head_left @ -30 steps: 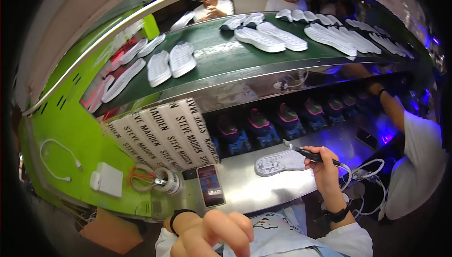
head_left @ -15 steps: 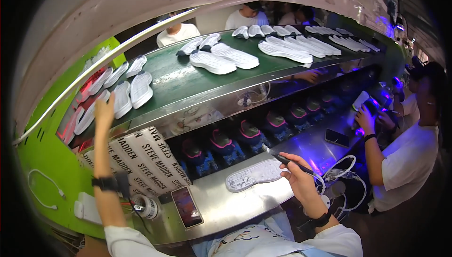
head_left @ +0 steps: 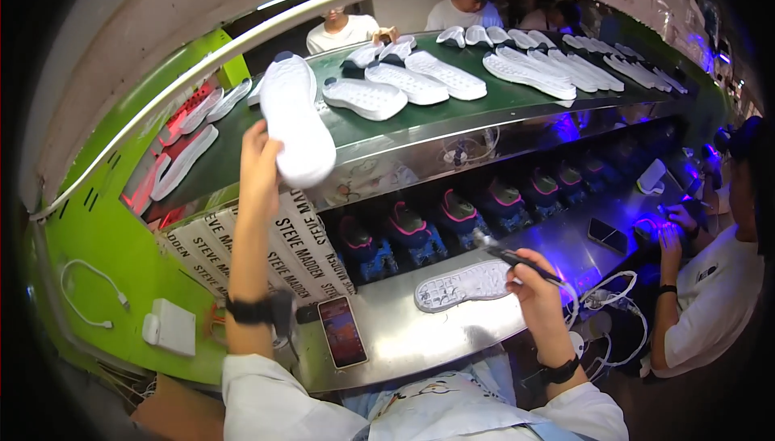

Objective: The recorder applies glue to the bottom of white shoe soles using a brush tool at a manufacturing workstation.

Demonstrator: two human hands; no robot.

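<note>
My left hand (head_left: 258, 168) grips a white shoe sole (head_left: 296, 122) by its edge, holding it tilted up above the green conveyor belt (head_left: 266, 154). The sole's smooth outer side faces me. Closed around a black pen-shaped tool (head_left: 517, 259) with a pale tip, my right hand (head_left: 536, 286) hovers at the right end of another white sole (head_left: 462, 286). That one lies on the metal bench with its gridded inside up. Whether the hand touches it I cannot tell. More white soles (head_left: 365, 98) rest along the belt.
Dark shoe uppers with pink trim (head_left: 452, 213) line the shelf under the belt. A phone (head_left: 342, 332) and a printed box (head_left: 274, 251) are on the left of the bench. White cables (head_left: 613, 312) hang at right, beside a co-worker (head_left: 710, 287). Others stand behind the belt.
My left hand has moved right from the belt's left end and now has a sole raised in it. The right hand keeps the tool. The whole view has shifted somewhat.
</note>
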